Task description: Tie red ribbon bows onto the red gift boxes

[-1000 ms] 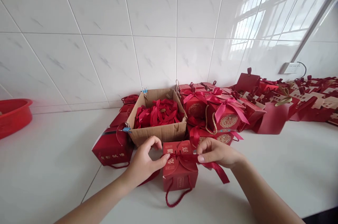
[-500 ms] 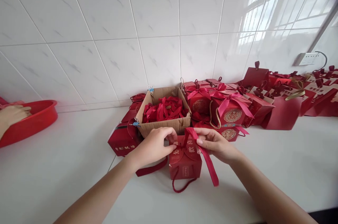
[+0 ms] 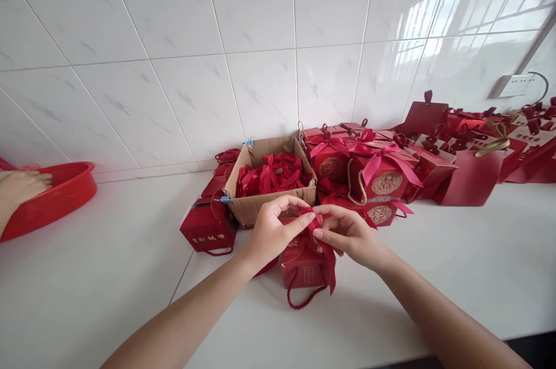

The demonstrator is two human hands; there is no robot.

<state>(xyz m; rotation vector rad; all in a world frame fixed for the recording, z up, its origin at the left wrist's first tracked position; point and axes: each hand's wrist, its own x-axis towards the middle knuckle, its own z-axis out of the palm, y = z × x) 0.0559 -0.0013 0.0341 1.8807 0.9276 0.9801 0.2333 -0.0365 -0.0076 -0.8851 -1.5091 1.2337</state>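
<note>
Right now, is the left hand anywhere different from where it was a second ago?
Yes: judged against the cardboard box, the left hand has moved to the right.

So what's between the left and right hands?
A red ribbon, at the fingertips of the left hand and the right hand, over the small box. The head view shows it.

On the white surface (image 3: 130, 253), a rounded red plastic basin (image 3: 61, 207) sits at the left, near the back edge. Dark red paper bags (image 3: 471, 181) crowd toward that edge on the right. Above them, a white rectangular socket (image 3: 515, 86) with a black cable (image 3: 546, 86) is on the glossy, grey-veined tile wall (image 3: 252, 4).
</note>
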